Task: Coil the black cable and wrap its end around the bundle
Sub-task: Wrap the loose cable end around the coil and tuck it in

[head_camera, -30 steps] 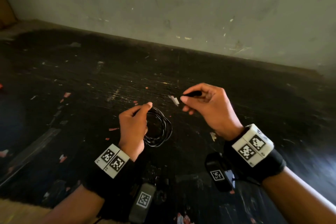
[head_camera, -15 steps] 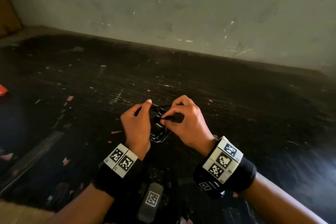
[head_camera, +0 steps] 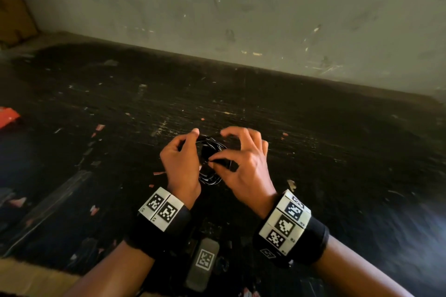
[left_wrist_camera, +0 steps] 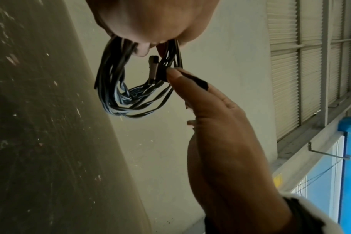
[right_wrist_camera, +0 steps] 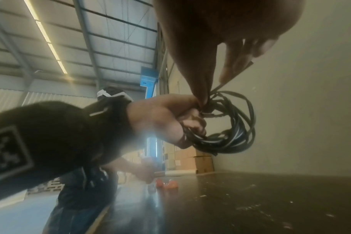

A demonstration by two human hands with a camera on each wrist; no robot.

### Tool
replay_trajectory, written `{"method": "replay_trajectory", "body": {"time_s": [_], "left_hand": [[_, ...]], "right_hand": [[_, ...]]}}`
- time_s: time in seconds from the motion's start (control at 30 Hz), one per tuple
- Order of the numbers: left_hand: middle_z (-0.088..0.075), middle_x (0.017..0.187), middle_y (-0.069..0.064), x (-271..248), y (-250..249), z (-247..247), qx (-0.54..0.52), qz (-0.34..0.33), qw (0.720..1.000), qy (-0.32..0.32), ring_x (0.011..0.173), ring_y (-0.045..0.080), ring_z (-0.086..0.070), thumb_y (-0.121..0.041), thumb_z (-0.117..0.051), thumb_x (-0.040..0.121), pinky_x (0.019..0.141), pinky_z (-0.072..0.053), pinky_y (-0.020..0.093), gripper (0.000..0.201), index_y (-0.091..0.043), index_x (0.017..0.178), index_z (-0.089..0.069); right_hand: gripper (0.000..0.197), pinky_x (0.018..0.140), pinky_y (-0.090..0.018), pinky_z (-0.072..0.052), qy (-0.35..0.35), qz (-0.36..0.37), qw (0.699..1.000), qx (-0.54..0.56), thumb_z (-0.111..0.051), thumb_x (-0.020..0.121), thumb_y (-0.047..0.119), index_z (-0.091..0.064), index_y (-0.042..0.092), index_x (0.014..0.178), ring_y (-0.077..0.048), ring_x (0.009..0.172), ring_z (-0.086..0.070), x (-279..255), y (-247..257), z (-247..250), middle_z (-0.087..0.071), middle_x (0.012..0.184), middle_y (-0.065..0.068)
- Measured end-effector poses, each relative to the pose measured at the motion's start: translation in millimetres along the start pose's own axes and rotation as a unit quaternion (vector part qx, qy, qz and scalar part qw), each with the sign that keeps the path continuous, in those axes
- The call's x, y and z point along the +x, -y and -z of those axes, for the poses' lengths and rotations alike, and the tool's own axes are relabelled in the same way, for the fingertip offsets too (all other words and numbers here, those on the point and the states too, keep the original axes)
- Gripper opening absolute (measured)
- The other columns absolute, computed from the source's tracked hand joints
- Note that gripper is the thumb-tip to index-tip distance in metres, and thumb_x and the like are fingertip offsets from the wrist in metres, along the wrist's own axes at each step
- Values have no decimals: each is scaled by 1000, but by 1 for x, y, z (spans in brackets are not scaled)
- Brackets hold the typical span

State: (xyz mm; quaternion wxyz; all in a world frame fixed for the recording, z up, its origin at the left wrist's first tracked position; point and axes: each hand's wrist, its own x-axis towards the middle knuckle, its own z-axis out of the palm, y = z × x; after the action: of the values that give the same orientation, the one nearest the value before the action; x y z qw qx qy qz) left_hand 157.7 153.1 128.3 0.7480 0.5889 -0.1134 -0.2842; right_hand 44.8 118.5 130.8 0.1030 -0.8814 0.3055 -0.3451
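The left hand (head_camera: 181, 161) has the coiled black cable (head_camera: 210, 164) pinched at the top so the loops hang free above the dark counter (head_camera: 337, 152) and don't spring apart. The right hand (head_camera: 243, 166) grips the plug end (head_camera: 223, 163) right at the side of the bundle, looks like it's feeding it round the loops to lock them.

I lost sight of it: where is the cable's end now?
In the head view, the cable end is pinched by the right hand, against the coil the left hand holds.
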Motion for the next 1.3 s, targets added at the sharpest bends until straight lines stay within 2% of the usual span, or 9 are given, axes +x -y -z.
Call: {"method": "replay_trajectory", "body": {"time_s": [0.13, 0.33, 0.5, 0.67, 0.8, 0.93, 1.1, 1.23, 1.3], "left_hand": [[-54, 68, 0, 1, 0, 2, -10, 26, 1000, 2, 59, 10, -50, -29, -67, 85, 48, -41, 25, 13, -17, 89, -68], [-52, 62, 4, -1, -1, 3, -37, 36, 999, -5, 46, 10, -45, -28, -68, 85, 35, -34, 20, 23, -8, 95, -65], [-48, 57, 2, 4, -3, 7, -37, 28, 999, -10, 43, 9, -43, -29, -69, 84, 36, -34, 20, 23, -8, 93, -66], [-52, 62, -2, 8, 1, 10, -27, 21, 999, -18, 59, 12, -49, -32, -70, 82, 58, -40, 28, 20, -12, 83, -66], [-51, 59, -1, 7, 1, 14, -24, 40, 999, -10, 46, 7, -45, -32, -66, 86, 41, -36, 20, 23, -10, 94, -66], [-46, 55, 0, 1, 4, 14, -34, 68, 997, 0, 41, 7, -39, -32, -65, 86, 35, -31, 20, 21, -12, 89, -62], [-48, 55, 1, -3, 3, 10, -57, 87, 995, -6, 35, 8, -41, -31, -66, 85, 34, -30, 20, 21, -12, 78, -60], [-47, 60, 5, -1, 2, 11, -55, 114, 992, 3, 50, 15, -44, -35, -67, 83, 43, -33, 27, 24, -13, 81, -59], [-53, 67, 9, -1, 3, 12, -70, 126, 990, 11, 53, 19, -49, -34, -68, 83, 43, -34, 26, 24, -11, 86, -61]], "right_hand": [[12, 104, -32, -16, -25, 8, 1000, -3, -78, 70, 24, -75, 24, 82, -25, 135, -29, 1, -1, -6, -47, 142, -8], [12, 104, -46, -29, 41, 40, 998, -21, -75, 70, 13, -73, 17, 82, -32, 134, -35, 0, -8, -19, -47, 142, -15], [14, 108, -36, -11, 94, -47, 988, 111, -76, 74, 22, -76, 25, 88, -21, 142, -17, 0, -4, -15, -32, 153, -2], [14, 115, -49, -19, 147, -128, 958, 210, -75, 76, 28, -75, 29, 90, -12, 141, -22, 4, -4, -5, -36, 150, 7], [13, 110, -42, -27, 67, -69, 981, 166, -75, 77, 25, -75, 27, 89, -11, 135, -30, 2, -8, -5, -45, 141, 7], [9, 101, -18, -17, 16, -21, 994, 107, -75, 76, 23, -76, 24, 85, -12, 130, -34, 0, -12, -14, -49, 139, 0], [12, 104, -37, -27, -6, 68, 998, 7, -69, 75, 19, -75, 20, 85, -28, 131, -36, -12, -15, -31, -49, 140, -14], [14, 105, -40, -31, -38, -19, 994, 97, -72, 77, 22, -77, 23, 90, -22, 131, -38, -8, -17, -30, -42, 145, -10], [16, 106, -38, -30, -18, 7, 994, 105, -71, 76, 19, -77, 24, 90, -22, 133, -36, -8, -12, -30, -40, 146, -10]]}}
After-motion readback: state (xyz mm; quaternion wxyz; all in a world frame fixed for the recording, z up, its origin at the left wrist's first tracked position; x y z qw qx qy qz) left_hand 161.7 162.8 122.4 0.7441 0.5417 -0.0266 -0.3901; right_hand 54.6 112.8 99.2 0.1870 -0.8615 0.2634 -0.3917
